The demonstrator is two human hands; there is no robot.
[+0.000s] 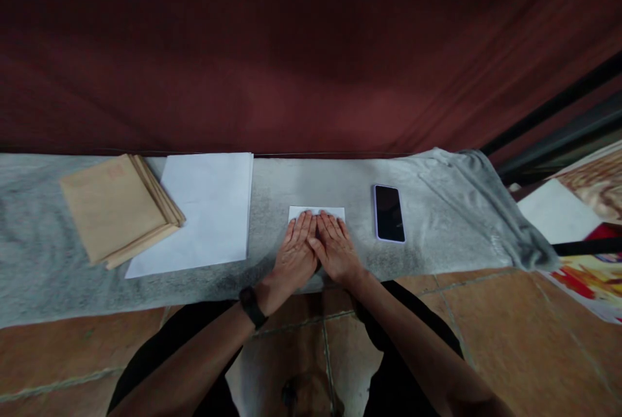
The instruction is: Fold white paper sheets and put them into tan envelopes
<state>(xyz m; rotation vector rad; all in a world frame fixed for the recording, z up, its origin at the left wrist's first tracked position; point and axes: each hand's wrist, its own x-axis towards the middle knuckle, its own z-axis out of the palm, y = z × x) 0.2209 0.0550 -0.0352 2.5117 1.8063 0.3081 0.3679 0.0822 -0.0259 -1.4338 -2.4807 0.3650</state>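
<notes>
A small white piece of paper point(317, 210) lies on the grey cloth in front of me, and most of it is hidden under my hands. My left hand point(297, 250) presses flat on its left half, fingers stretched forward. On the right half lies my right hand point(336, 248), also flat, with its thumb touching the left hand. Only the paper's far edge and corners show, so I cannot tell whether it is folded. Neither hand grips anything.
A grey cloth point(311, 177) covers the long narrow surface. Left of my hands lie a stack of white sheets point(211, 210) and, overlapping it, brown paper envelopes point(114, 206). A phone point(389, 213) rests at right. Behind hangs a dark red curtain point(311, 80).
</notes>
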